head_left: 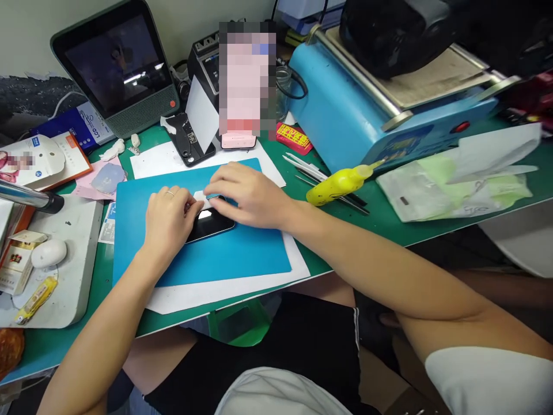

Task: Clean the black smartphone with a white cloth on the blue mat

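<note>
A black smartphone [212, 225] lies tilted on the blue mat [242, 253], its glossy face up and reflecting a bright light. My left hand [169, 222], with a ring on one finger, is closed at the phone's left end. Its thumb and index finger pinch together beside a small white piece [200, 199], and what they grip is too small to make out. My right hand [247, 197] curls over the phone's far right edge, thumb and fingers closed on it. The white piece sits between both hands, partly hidden by my fingers.
A blue machine [337, 109] with metal rails stands at the back right. Near it lie a yellow bottle [339, 185], tweezers [311, 168] and a plastic packet [449, 187]. A smart display [116, 63] and a pale tray [80, 248] occupy the left.
</note>
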Tool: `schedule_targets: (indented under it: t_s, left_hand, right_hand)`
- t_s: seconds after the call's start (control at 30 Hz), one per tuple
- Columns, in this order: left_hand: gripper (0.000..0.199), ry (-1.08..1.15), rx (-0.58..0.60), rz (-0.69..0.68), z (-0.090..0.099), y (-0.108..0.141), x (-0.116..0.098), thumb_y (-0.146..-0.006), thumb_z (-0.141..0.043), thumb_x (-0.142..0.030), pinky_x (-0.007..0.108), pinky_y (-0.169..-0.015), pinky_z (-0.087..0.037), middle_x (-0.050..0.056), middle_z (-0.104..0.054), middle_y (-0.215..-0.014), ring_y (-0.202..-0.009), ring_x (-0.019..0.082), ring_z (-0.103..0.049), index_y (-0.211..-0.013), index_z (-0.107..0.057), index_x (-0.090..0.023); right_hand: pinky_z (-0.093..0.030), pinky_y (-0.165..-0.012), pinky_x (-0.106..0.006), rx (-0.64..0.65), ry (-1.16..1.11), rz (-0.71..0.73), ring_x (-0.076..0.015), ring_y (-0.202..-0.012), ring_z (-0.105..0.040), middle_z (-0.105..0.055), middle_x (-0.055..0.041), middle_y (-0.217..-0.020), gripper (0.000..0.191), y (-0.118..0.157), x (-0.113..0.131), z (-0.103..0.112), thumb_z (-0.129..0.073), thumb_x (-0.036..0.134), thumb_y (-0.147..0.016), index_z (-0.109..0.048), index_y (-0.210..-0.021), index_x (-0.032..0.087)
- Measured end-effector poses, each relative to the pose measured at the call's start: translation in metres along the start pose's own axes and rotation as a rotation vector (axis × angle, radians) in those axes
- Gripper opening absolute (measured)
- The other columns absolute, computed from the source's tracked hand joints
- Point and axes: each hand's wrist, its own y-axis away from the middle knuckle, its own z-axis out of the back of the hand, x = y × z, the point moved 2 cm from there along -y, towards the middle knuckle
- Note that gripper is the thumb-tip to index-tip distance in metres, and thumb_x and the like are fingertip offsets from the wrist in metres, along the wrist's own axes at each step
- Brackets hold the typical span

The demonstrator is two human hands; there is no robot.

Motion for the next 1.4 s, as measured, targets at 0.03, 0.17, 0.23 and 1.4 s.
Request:
schedule_targets:
  t_s: [0.03, 0.17, 0.23, 1.4]
  left_hand:
    - [0.024, 0.0, -0.032, -0.035, -0.001, 0.001, 0.0, -0.106, -0.059, -0.034, 0.04, -0.076, -0.039, 0.007, -0.071, -0.084, -0.086, 0.027, -0.063, -0.085, -0.064, -0.023]
    - [0.026, 0.018, -0.133, -0.136, 0.003, 0.006, 0.002, -0.11, -0.05, -0.033, 0.039, -0.075, -0.037, 0.006, -0.072, -0.085, -0.084, 0.025, -0.062, -0.092, -0.068, -0.023]
    - [0.027, 0.023, -0.147, -0.145, 0.007, 0.009, 0.007, -0.11, -0.049, -0.033, 0.039, -0.075, -0.038, 0.006, -0.072, -0.086, -0.084, 0.025, -0.062, -0.093, -0.068, -0.023]
    - [0.02, 0.289, -0.102, -0.001, -0.002, 0.001, 0.042, -0.101, -0.058, -0.031, 0.035, -0.079, -0.048, 0.005, -0.077, -0.088, -0.082, 0.022, -0.065, -0.092, -0.073, -0.022]
  right_hand:
    - [-0.054, -0.087, -0.045, 0.018, 0.02, 0.054, -0.0269, -0.098, -0.068, -0.076, -0.0106, -0.108, 0.023, 0.001, 0.005, 0.0, -0.052, 0.027, -0.105, -0.075, -0.109, 0.022]
    - [-0.055, -0.093, -0.047, 0.095, 0.023, 0.164, -0.0285, -0.111, -0.071, -0.077, -0.0127, -0.122, 0.028, 0.007, 0.012, -0.005, -0.05, 0.026, -0.107, -0.073, -0.122, 0.021]
    - [-0.054, -0.099, -0.049, 0.13, -0.003, 0.192, -0.0303, -0.123, -0.069, -0.076, -0.0151, -0.131, 0.031, 0.008, 0.01, -0.009, -0.051, 0.029, -0.108, -0.071, -0.129, 0.02]
    - [-0.052, -0.093, -0.046, 0.241, -0.105, 0.074, -0.0277, -0.104, -0.063, -0.075, -0.0105, -0.102, 0.019, 0.006, -0.02, 0.003, -0.065, 0.036, -0.101, -0.077, -0.094, 0.022]
